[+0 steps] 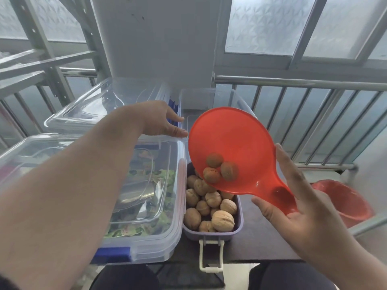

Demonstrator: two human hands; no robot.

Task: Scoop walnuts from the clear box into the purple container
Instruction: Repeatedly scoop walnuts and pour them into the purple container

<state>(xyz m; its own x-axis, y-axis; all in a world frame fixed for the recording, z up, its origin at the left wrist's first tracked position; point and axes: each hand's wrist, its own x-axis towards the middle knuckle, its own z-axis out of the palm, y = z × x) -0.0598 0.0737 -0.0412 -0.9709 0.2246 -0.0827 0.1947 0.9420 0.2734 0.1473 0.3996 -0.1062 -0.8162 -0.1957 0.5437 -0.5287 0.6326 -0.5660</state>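
Note:
My right hand point(301, 208) grips the handle of a red translucent scoop point(232, 149), held tilted above the purple container point(238, 229). Three walnuts point(219, 168) show through the scoop's bowl, close to its lower edge. The purple container holds several walnuts point(207, 208) and has a white latch at its front. Behind it stands the clear box point(211, 99), its inside mostly hidden by the scoop. My left hand point(161, 120) reaches forward with straight fingers touching the clear box's left rim.
A lidded clear box point(144, 208) with green packets sits left of the purple container, with a blue clip at its front. A loose clear lid point(100, 105) lies behind it. A red basin point(347, 201) is at right, near a metal railing point(303, 82).

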